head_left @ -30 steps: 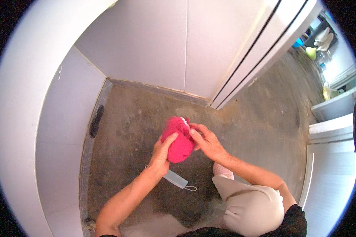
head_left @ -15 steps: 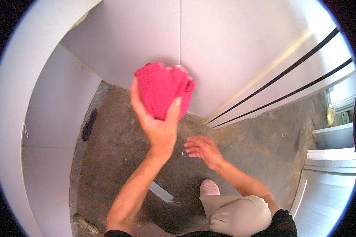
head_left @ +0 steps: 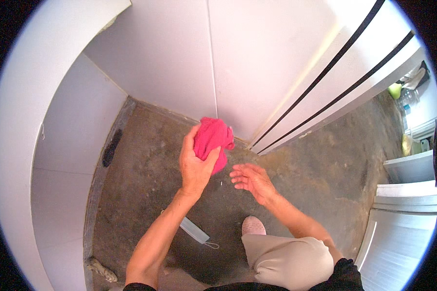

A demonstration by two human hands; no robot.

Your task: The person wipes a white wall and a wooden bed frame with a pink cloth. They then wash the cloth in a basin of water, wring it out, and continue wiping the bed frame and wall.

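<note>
A crumpled pink-red cloth point(head_left: 212, 140) is gripped in my left hand point(head_left: 195, 167), with the thumb across its near side and the fingers partly behind it. The cloth is in front of the lower part of a pale wall panel point(head_left: 179, 63), close to a vertical seam; whether it touches the panel I cannot tell. My right hand point(head_left: 255, 183) hangs just right of the cloth, apart from it. Its fingers are spread and slightly bent, and nothing is in them.
A pale blue face mask point(head_left: 194, 230) lies on the stained concrete floor point(head_left: 145, 150), beside my left forearm. One dark patch point(head_left: 112, 148) marks the floor's left edge. Black strips point(head_left: 325, 87) run along the wall at right. White furniture point(head_left: 398, 237) stands at the far right.
My left hand has come down and slightly right with the cloth, now lower along the wall. The right hand has shifted a little to the right. My view has tilted slightly.
</note>
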